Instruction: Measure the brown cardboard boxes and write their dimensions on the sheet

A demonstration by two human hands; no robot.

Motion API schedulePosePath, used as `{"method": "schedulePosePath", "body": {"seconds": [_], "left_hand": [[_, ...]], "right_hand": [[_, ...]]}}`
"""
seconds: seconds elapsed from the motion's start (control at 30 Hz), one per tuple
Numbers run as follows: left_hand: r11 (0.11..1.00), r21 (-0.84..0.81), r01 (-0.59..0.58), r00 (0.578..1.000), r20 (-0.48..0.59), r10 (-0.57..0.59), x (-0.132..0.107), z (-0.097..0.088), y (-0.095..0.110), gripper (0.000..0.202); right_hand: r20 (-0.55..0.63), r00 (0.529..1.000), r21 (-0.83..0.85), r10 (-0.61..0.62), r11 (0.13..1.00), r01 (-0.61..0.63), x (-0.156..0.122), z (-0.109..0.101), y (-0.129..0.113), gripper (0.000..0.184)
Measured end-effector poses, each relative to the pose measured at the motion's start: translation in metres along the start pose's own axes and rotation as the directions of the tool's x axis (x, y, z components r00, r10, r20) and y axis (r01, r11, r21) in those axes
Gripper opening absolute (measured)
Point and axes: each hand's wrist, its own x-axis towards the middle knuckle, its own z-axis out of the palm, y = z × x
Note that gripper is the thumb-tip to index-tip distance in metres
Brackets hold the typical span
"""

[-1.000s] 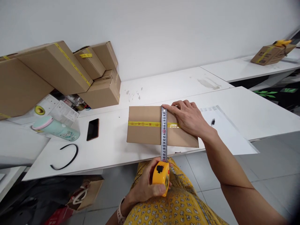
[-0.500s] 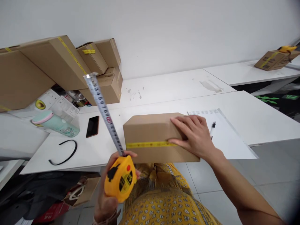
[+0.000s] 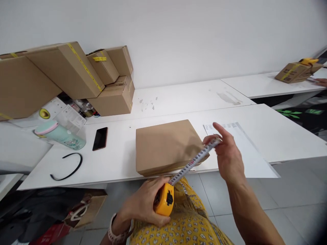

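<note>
My left hand (image 3: 145,202) is closed around a yellow tape measure (image 3: 167,199). Its metal blade (image 3: 190,165) stretches out up and to the right, passing in front of the box's lower right corner. At the blade's far end is my right hand (image 3: 230,158), fingers apart, one raised and others bent behind the blade. Whether they touch the blade is unclear. A closed brown cardboard box (image 3: 168,146) lies at the table's front edge beyond both hands, its top face showing. Part of its front side is hidden by the blade and the left hand.
On the white table (image 3: 178,98) are a phone (image 3: 100,139), a black headband (image 3: 78,166), a mint tumbler (image 3: 61,135) and a paper sheet (image 3: 245,153). Stacked boxes (image 3: 76,75) stand back left. At far right, another person's hand (image 3: 320,82) is beside a box (image 3: 293,72).
My right hand has left the box and come to the blade's end. The tape measure has swung from pointing up-left to up-right. The box has tipped, showing more of its top.
</note>
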Motion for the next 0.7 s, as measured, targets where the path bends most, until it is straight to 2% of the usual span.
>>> {"method": "schedulePosePath", "body": {"seconds": [0.07, 0.13, 0.23, 0.27, 0.33, 0.37, 0.4, 0.43, 0.47, 0.5, 0.53, 0.57, 0.6, 0.67, 0.7], "left_hand": [[1.0, 0.02, -0.006, 0.999, 0.033, 0.005, -0.001, 0.001, -0.001, 0.092], [0.999, 0.006, 0.041, 0.999, 0.009, -0.041, -0.007, 0.001, -0.002, 0.104], [0.99, -0.1, 0.101, 0.985, -0.131, -0.114, -0.022, 0.004, -0.003, 0.12], [0.985, -0.149, 0.088, 0.975, -0.19, -0.116, -0.028, 0.006, -0.002, 0.121], [0.975, -0.222, 0.024, 0.948, -0.305, -0.093, -0.041, 0.009, -0.001, 0.118], [0.971, -0.238, -0.012, 0.93, -0.359, -0.076, -0.047, 0.009, 0.0, 0.115], [0.97, -0.237, -0.05, 0.908, -0.416, -0.054, -0.052, 0.009, 0.0, 0.114], [0.971, -0.222, -0.086, 0.876, -0.481, -0.032, -0.058, 0.007, 0.0, 0.112], [0.974, -0.198, -0.114, 0.833, -0.553, -0.014, -0.062, 0.004, -0.002, 0.11], [0.978, -0.166, -0.129, 0.78, -0.626, -0.003, -0.066, -0.002, -0.004, 0.108], [0.985, -0.126, -0.117, 0.718, -0.696, -0.004, -0.068, -0.01, -0.008, 0.105], [0.994, -0.08, -0.073, 0.654, -0.757, -0.013, -0.069, -0.02, -0.012, 0.102], [1.0, -0.029, 0.005, 0.594, -0.804, -0.026, -0.069, -0.031, -0.018, 0.098], [0.965, 0.095, 0.246, 0.515, -0.856, -0.047, -0.064, -0.054, -0.033, 0.089], [0.911, 0.151, 0.383, 0.484, -0.873, -0.059, -0.059, -0.064, -0.041, 0.083]], "right_hand": [[-0.034, 0.998, 0.138, 0.054, 0.989, -0.049, 0.007, 0.0, -0.005, 0.041], [-0.043, 0.998, 0.219, 0.043, 0.975, -0.033, 0.005, 0.008, -0.013, 0.033], [0.064, 0.991, 0.273, -0.121, 0.957, 0.099, -0.012, 0.031, -0.031, 0.026], [0.137, 0.969, 0.261, -0.203, 0.951, 0.163, -0.019, 0.04, -0.039, 0.023], [0.276, 0.885, 0.2, -0.376, 0.923, 0.33, -0.031, 0.054, -0.051, 0.023], [0.311, 0.842, 0.152, -0.441, 0.898, 0.414, -0.034, 0.057, -0.055, 0.026], [0.309, 0.821, 0.09, -0.481, 0.874, 0.478, -0.035, 0.057, -0.054, 0.028], [0.264, 0.832, 0.005, -0.489, 0.863, 0.506, -0.033, 0.053, -0.05, 0.027], [0.17, 0.871, -0.111, -0.461, 0.869, 0.482, -0.028, 0.045, -0.04, 0.023], [0.041, 0.917, -0.239, -0.396, 0.888, 0.394, -0.021, 0.033, -0.026, 0.017], [-0.118, 0.946, -0.377, -0.303, 0.895, 0.24, -0.013, 0.019, -0.008, 0.011], [-0.307, 0.931, -0.496, -0.2, 0.868, 0.023, -0.004, 0.003, 0.014, 0.013], [-0.436, 0.897, -0.556, -0.076, 0.807, -0.201, 0.005, -0.015, 0.038, 0.017], [-0.536, 0.818, -0.592, 0.206, 0.599, -0.539, 0.018, -0.047, 0.085, 0.023], [-0.525, 0.776, -0.62, 0.35, 0.467, -0.63, 0.021, -0.061, 0.105, 0.028]]}}
